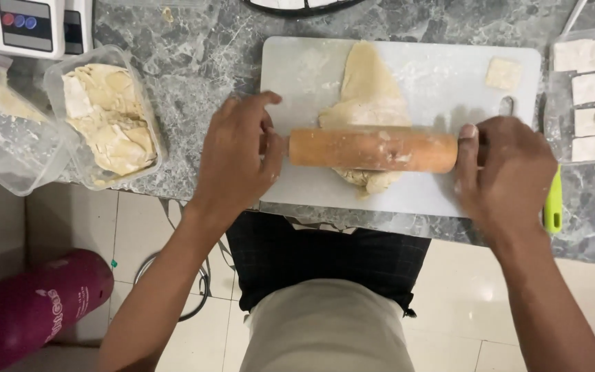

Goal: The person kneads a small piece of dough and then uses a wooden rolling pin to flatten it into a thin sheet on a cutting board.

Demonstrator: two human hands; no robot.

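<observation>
Your left hand [237, 153] is curled around the left handle of the wooden rolling pin [373, 149], fingers wrapped over the top. Your right hand [507, 169] is closed around the right handle, the thumb lying along the end of the barrel. The pin lies crosswise over a sheet of pale dough [370, 96], pressing on its near part; the dough stretches away from you in a long tongue, and a thicker lump shows just below the pin. All of this rests on a white cutting board [442, 76], dusted with flour, on the grey marble table [208, 41]. A small square of dough [503, 73] sits at the board's far right corner. To your left, a clear plastic tub [105, 117] holds more dough. To your right lie cut dough squares [593, 96], and a green handle [553, 203] sits just beside your right wrist.
</observation>
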